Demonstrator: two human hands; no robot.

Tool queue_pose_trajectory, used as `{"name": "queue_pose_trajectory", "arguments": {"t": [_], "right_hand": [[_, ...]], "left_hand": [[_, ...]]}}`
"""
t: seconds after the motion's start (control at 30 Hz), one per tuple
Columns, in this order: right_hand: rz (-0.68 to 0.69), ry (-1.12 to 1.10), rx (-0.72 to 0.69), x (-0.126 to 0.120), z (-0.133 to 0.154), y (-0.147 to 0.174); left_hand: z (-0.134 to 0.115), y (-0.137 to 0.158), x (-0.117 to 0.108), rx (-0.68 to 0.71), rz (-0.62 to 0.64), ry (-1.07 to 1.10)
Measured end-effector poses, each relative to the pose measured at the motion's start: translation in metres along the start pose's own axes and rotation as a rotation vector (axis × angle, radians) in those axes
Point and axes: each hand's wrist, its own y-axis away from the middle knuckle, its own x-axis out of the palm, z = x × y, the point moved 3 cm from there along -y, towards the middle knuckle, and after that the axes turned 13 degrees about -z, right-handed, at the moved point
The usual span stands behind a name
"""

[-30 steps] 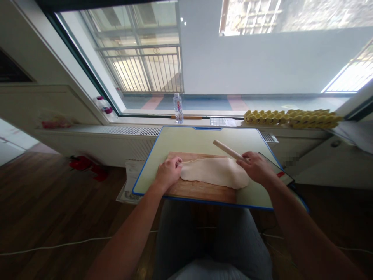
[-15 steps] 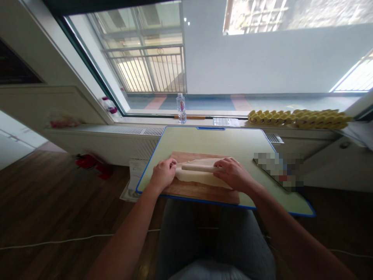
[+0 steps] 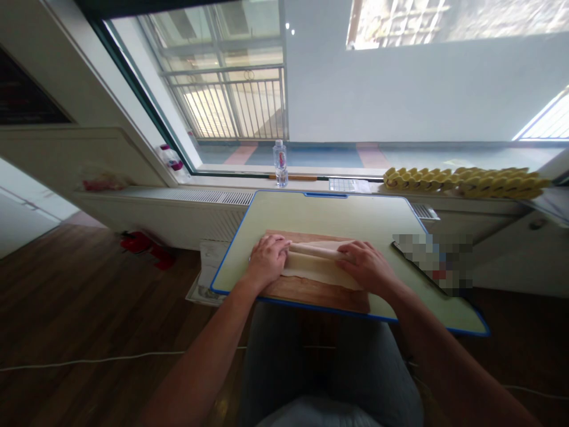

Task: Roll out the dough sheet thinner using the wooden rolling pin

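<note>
The grip of the left hand [image 3: 269, 257] is closed over the rolling pin [image 3: 315, 251] at nine o'clock, that of the right hand [image 3: 365, 262] at three; the dough sheet [image 3: 316, 270] lies beneath, on the wooden board [image 3: 322, 295] toward six o'clock on the worktop [image 3: 338, 212]. Even pressure (neither end digging in) should keep thickness uniform.

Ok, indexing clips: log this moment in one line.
left hand: at left end, pale wooden rolling pin; right hand: gripping right end; under pin: cream dough sheet; below: brown wooden board
</note>
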Motion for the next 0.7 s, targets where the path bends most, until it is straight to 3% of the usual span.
{"name": "queue_pose_trajectory", "arguments": {"t": [0.33, 0.7], "right_hand": [[-0.012, 0.047, 0.052, -0.0068, -0.0001, 0.0002], [-0.002, 0.046, 0.013, -0.0086, -0.0040, -0.0003]], "left_hand": [[0.0030, 0.0031, -0.0011, 0.008, -0.023, -0.043], [-0.0028, 0.0061, -0.0032, 0.021, -0.040, -0.083]]}}
